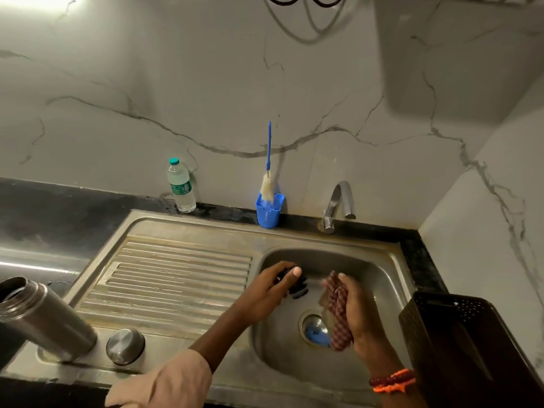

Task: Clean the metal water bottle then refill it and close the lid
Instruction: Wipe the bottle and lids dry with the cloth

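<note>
Our left hand reaches over the basin of the steel sink, fingers and thumb curled round a small black part, ridged at its lower end; it looks like the bottle's inner stopper, though we cannot say for sure. The forearm runs up from the lower edge, a pale sleeve pushed back near the elbow. Our right hand sits just beside it, palm turned inward, fingers closed on one red checked cloth that hangs down towards the drain. Orange and dark beaded bands circle that wrist. The two hands are close but not touching.

Something blue lies in the drain opening; we cannot make out what it is.

The one metal water bottle stands open on the near left corner of the sink's rim, well apart from both hands, leaning in this wide view. One round steel cap rests just beside its base.

At the back edge we count one clear plastic bottle with a green cap, one blue holder with a single long-handled bottle brush standing in it, and one curved tap. One dark perforated basket sits at the right, on the black counter.
</note>
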